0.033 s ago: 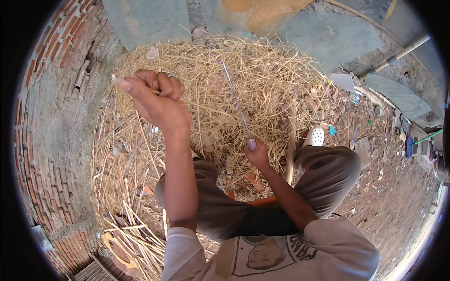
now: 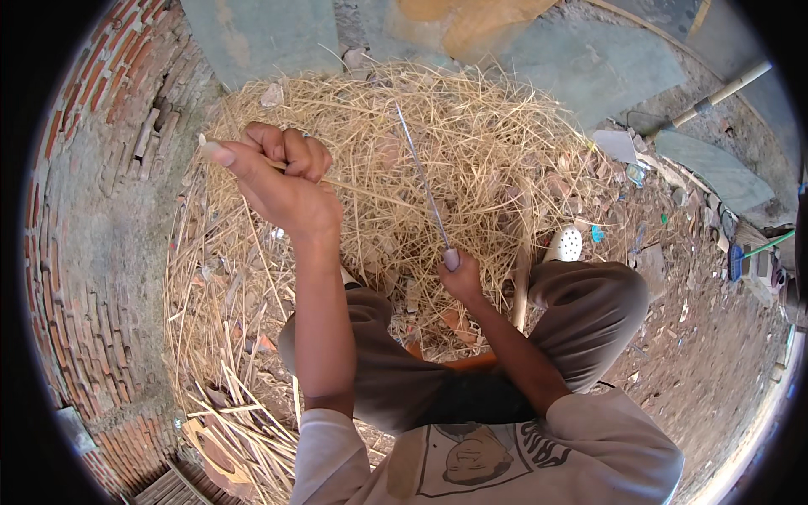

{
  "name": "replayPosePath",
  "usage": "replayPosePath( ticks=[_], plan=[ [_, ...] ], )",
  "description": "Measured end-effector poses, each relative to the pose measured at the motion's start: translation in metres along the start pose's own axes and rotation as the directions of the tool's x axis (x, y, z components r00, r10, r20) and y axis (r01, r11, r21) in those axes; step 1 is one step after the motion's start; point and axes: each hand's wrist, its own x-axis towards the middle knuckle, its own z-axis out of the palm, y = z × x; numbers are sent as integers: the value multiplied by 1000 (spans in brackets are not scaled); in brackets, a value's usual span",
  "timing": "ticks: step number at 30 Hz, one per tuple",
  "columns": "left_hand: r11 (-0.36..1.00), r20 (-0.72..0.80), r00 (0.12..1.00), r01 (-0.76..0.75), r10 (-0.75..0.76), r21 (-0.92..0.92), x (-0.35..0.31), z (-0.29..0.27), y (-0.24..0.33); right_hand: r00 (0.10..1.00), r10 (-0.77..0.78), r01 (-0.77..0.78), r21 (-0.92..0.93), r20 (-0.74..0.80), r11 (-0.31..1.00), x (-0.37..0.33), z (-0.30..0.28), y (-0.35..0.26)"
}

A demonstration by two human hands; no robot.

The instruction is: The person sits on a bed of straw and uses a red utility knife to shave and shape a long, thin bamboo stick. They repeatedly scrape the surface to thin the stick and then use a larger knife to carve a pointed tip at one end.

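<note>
My left hand (image 2: 290, 181) is raised over the left side of the straw pile, fingers curled and thumb stretched out to the left. It grips a thin pale strip (image 2: 370, 189), perhaps bamboo; one tip shows by the thumb and the rest runs right over the straw. In my right hand (image 2: 463, 280), low in front of my body, is a knife with a long narrow blade (image 2: 424, 181) and a pale purplish handle (image 2: 452, 259). The blade points up and away, apart from the strip's held part. Dry shavings and straw (image 2: 488, 126) lie beneath both hands.
A brick wall (image 2: 93, 278) rises at the left. Several pale split sticks (image 2: 252, 433) lie at my lower left. A wooden pole (image 2: 522, 290) stands beside my right leg, near a white perforated shoe (image 2: 568, 244). Grey sheets (image 2: 589, 76) lie beyond the straw.
</note>
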Motion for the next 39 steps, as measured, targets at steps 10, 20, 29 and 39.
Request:
replayPosePath(
  ticks=[10,20,29,39],
  plan=[
    [999,-3,1000,-24,24,42,3,10,-2,859,461,-303,-506,222,808,-35,9,143],
    [998,-64,998,16,-12,68,0,-5,4,911,380,-317,-317,159,894,-23,2,104],
    [997,45,997,58,-56,-44,10,-12,1,980,186,-184,37,-76,982,10,5,73],
    [999,-173,984,34,-32,6,18,-32,1,995,-76,83,132,-57,988,3,21,-5]
  ],
)
